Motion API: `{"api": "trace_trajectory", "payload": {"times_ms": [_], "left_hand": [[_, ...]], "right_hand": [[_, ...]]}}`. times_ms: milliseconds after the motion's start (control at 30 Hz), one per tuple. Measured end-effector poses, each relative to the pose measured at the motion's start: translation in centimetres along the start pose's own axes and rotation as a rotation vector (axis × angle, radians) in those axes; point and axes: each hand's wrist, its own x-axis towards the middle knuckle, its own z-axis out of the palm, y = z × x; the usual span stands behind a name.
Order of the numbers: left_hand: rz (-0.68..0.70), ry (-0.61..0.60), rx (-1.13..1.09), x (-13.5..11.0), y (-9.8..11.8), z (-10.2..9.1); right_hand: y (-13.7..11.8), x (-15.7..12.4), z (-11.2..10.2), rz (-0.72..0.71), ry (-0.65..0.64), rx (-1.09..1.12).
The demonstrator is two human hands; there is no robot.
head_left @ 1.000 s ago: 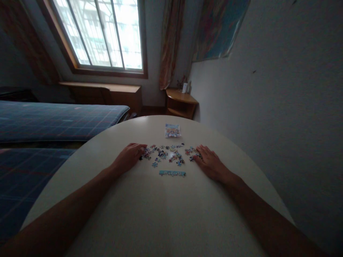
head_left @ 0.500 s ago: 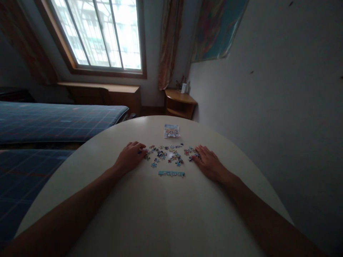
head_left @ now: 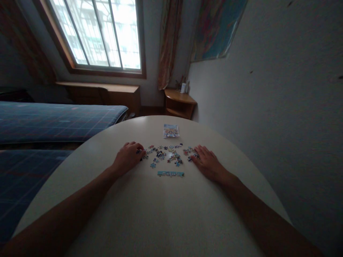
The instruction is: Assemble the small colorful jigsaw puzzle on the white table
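Note:
Loose jigsaw puzzle pieces [head_left: 161, 154] lie scattered across the middle of the white table [head_left: 166, 207]. At their left end rests my left hand [head_left: 128, 157], its fingers curved and apart from the thumb, with a few dark pieces showing between them. My right hand [head_left: 207, 161] lies flat, fingers stretched out, its fingertips touching the pieces at the right end. Nearer to me is a joined strip of light-blue puzzle pieces [head_left: 170, 174], lying crosswise between the hands. Behind the scatter sits a small printed picture sheet [head_left: 170, 131].
A bed with a blue plaid mattress [head_left: 59, 121] stands close along the table's left side. The wall [head_left: 268, 117] runs along the right. Beyond the table's far edge are a wooden corner shelf [head_left: 180, 98] and a low wooden desk [head_left: 120, 89] under the window.
My left hand has shifted slightly left, and its fingers are a little more curled. My right hand stays over the right-hand pieces. The view has moved very slightly.

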Motion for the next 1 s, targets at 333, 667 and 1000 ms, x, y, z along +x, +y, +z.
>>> {"api": "trace_trajectory", "payload": {"times_ms": [333, 667, 1000], "left_hand": [[0.038, -0.002, -0.070, 0.4, -0.5, 0.7], [0.089, 0.015, -0.182, 0.3, 0.0, 0.8], [-0.062, 0.098, -0.283, 0.3, -0.1, 0.5]], "right_hand": [[0.2, 0.1, 0.3, -0.010, 0.010, -0.013], [-0.1, -0.2, -0.2, 0.001, 0.012, -0.001], [-1.4, -0.1, -1.6, -0.033, 0.257, 0.010]]}}
